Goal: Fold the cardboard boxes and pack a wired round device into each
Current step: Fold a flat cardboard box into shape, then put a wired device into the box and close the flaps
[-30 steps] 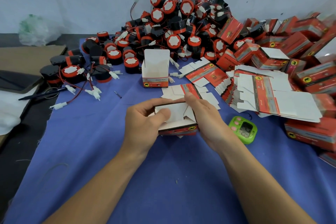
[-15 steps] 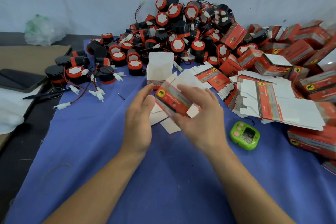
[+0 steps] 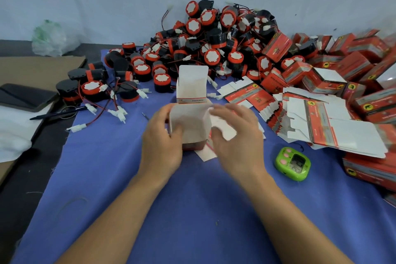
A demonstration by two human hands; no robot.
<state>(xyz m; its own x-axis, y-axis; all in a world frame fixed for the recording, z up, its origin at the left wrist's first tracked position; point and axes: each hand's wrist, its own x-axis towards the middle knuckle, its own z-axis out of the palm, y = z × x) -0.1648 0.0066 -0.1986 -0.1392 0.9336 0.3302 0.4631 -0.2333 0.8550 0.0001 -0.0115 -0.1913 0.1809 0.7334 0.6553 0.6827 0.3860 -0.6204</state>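
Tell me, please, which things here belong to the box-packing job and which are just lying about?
Job: half-folded box, upright open box, flat box blanks, wired round devices, closed boxes.
Lying about: green timer, phone, pen, plastic bag, brown cardboard sheet.

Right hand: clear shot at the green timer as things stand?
Likely yes for the path: the green timer lies alone on the blue cloth just right of the right hand, nothing between. But that hand, blurred, is at the half-folded box that the left hand grips, so it must leave it first.
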